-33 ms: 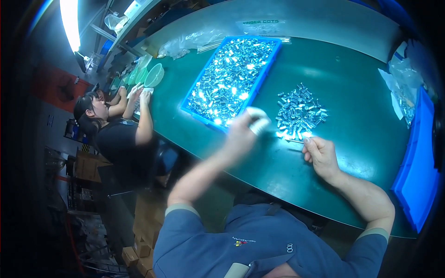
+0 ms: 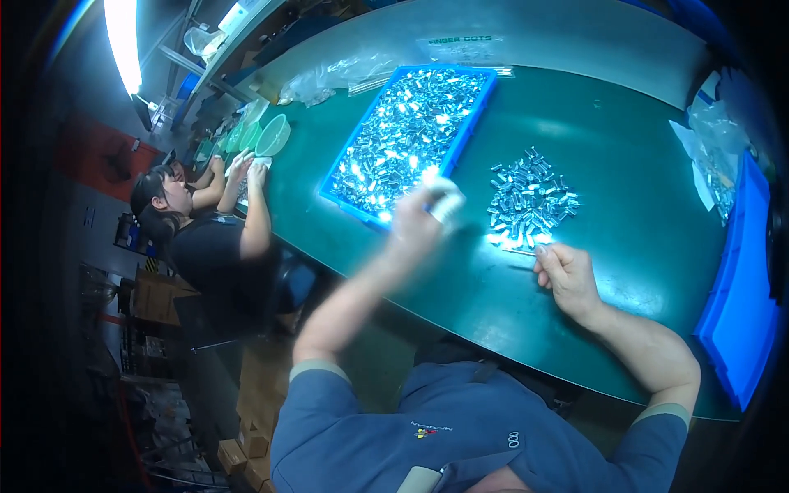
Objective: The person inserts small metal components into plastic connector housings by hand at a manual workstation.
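My left hand (image 2: pixel 421 220), smeared by motion, hovers by the near right corner of a blue tray (image 2: pixel 470 135). White coverings (image 2: pixel 448 202) show on its fingers; whether they hold anything is too blurred to tell. The tray is filled with small shiny metal pieces (image 2: pixel 407 123). To its right, a loose pile of similar short metal pieces (image 2: pixel 532 197) lies on the green tabletop. At the pile's near edge, my right hand (image 2: pixel 569 279) is closed, pinching a thin metal rod (image 2: pixel 519 251) that points left between thumb and fingers.
A blue panel-like tray (image 2: pixel 740 287) leans at the table's right end, near clear plastic bags (image 2: pixel 719 131). More plastic bags (image 2: pixel 329 76) lie along the back. On the left a co-worker (image 2: pixel 205 222) sits working near green bowls (image 2: pixel 273 135). Cardboard boxes (image 2: pixel 261 386) stand below.
My left hand has shifted a little left and away from me, toward the tray's corner. My right hand and the thin rod stay almost in place.
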A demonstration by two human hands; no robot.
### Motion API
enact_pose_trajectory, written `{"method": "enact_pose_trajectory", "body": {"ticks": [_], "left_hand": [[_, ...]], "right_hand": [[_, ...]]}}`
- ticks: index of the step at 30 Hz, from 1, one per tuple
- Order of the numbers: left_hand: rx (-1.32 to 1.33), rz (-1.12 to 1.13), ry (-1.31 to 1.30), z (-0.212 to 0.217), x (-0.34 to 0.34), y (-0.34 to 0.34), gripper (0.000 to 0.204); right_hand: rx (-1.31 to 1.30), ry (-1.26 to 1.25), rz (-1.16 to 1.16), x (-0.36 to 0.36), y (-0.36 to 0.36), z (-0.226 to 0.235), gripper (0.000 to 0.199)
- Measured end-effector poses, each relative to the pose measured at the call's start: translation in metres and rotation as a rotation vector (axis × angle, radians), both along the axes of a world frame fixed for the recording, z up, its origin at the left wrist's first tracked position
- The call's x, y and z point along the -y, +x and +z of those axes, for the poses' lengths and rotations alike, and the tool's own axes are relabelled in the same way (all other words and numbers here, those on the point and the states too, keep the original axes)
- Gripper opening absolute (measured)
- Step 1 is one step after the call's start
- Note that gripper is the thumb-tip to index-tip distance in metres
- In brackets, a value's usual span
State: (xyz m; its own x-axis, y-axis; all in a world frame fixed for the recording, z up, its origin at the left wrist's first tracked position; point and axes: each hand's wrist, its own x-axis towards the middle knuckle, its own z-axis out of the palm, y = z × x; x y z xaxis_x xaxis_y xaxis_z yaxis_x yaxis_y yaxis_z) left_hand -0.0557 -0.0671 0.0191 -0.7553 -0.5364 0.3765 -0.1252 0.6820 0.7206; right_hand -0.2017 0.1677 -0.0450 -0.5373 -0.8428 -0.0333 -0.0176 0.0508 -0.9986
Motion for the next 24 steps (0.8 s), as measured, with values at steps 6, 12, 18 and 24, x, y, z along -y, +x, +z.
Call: {"method": "enact_pose_trajectory", "body": {"ticks": [6, 12, 18, 24], "left_hand": [[-0.016, 0.233, -0.25, 0.034, 0.133, -0.035, 0.019], [0.079, 0.25, -0.647, 0.025, 0.176, -0.069, 0.021], [0.347, -0.251, -0.584, -0.007, 0.061, -0.099, 0.025], [0.349, -0.24, -0.512, -0.023, 0.053, -0.101, 0.019]], "right_hand": [[-0.099, -0.016, 0.047, 0.001, 0.003, 0.004, 0.039], [-0.11, -0.029, 0.044, 0.005, 0.002, 0.003, 0.037], [-0.102, -0.035, 0.07, 0.001, -0.002, 0.005, 0.034], [-0.084, -0.094, 0.007, 0.003, 0.003, -0.001, 0.031]]}}
